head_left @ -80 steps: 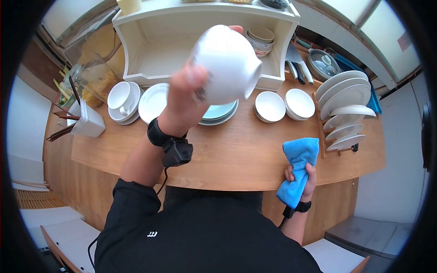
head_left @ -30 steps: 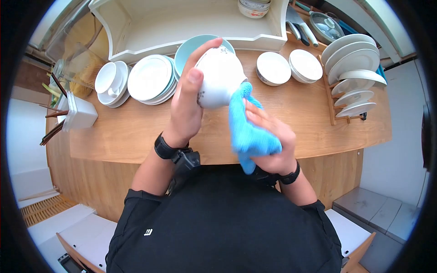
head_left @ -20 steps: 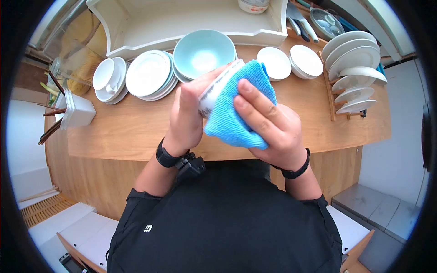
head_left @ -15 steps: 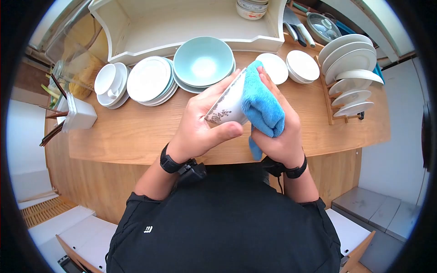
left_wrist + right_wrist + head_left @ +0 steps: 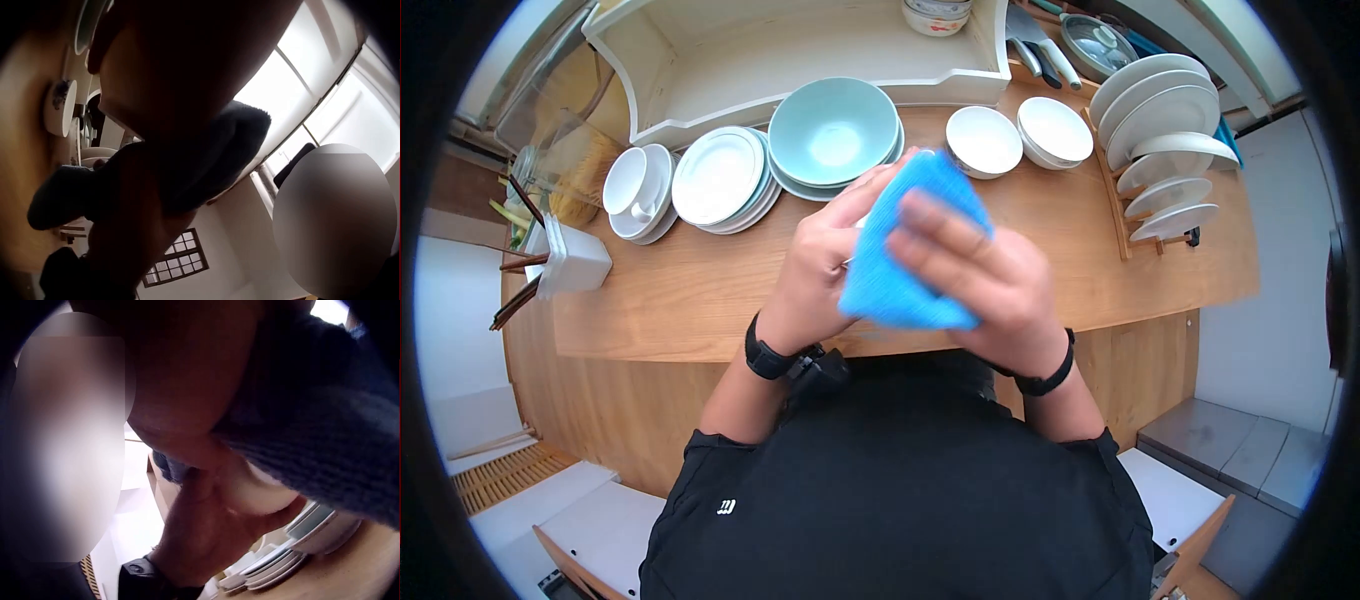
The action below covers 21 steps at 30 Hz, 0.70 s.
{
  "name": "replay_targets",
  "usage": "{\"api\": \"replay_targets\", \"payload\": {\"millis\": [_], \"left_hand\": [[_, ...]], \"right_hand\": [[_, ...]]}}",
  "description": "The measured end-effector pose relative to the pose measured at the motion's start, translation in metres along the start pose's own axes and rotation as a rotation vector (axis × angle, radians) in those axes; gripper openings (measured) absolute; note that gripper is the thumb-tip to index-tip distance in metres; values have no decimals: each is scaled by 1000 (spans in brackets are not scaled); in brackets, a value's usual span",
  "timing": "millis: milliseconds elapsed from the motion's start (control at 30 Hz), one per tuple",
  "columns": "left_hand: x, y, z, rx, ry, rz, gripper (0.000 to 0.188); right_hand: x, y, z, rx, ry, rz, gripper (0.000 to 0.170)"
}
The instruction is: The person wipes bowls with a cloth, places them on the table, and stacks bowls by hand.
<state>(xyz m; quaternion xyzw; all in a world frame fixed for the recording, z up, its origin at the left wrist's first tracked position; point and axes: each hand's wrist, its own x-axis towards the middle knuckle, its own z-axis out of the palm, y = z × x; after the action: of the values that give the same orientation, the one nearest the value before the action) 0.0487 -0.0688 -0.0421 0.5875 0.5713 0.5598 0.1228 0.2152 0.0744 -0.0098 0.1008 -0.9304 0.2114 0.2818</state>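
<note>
My left hand (image 5: pixel 812 268) holds a white bowl (image 5: pixel 256 489), its fingers at the bowl's outer side. In the head view a blue cloth (image 5: pixel 885 265) covers nearly all of the bowl. My right hand (image 5: pixel 990 285), blurred, holds the cloth against the bowl, with its fingers lying over the cloth. Both hands are above the table's front part. Dark cloth (image 5: pixel 215 159) fills much of the left wrist view. Earlier head frames show a grey flower pattern on this bowl, now hidden.
Behind the hands stand a pale blue bowl (image 5: pixel 835 130) on plates, a stack of white plates (image 5: pixel 718 178) and a cup (image 5: pixel 631 180). Two white bowl groups include a near bowl (image 5: pixel 983 140). Right is a plate rack (image 5: pixel 1122 225); left, a chopstick holder (image 5: pixel 580 262). Knives (image 5: pixel 1055 62) lie behind.
The bowl came down from its raised position, and the right hand brought the cloth to it. Over the last second the cloth shifts about the bowl while both hands turn.
</note>
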Motion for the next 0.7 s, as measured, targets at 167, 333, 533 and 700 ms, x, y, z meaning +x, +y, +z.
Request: {"api": "replay_targets", "payload": {"millis": [167,333,533,700], "left_hand": [[-5,6,3,-384,-23,16,41],[-21,-6,20,-657,134,-330,56],[-15,-4,27,-1028,224,-410,74],[-5,5,29,-1060,477,-456,63]], "right_hand": [[-23,17,15,642,249,639,69],[-22,8,34,666,393,627,71],[-19,16,25,215,359,172,78],[-27,20,29,296,346,195,73]]}}
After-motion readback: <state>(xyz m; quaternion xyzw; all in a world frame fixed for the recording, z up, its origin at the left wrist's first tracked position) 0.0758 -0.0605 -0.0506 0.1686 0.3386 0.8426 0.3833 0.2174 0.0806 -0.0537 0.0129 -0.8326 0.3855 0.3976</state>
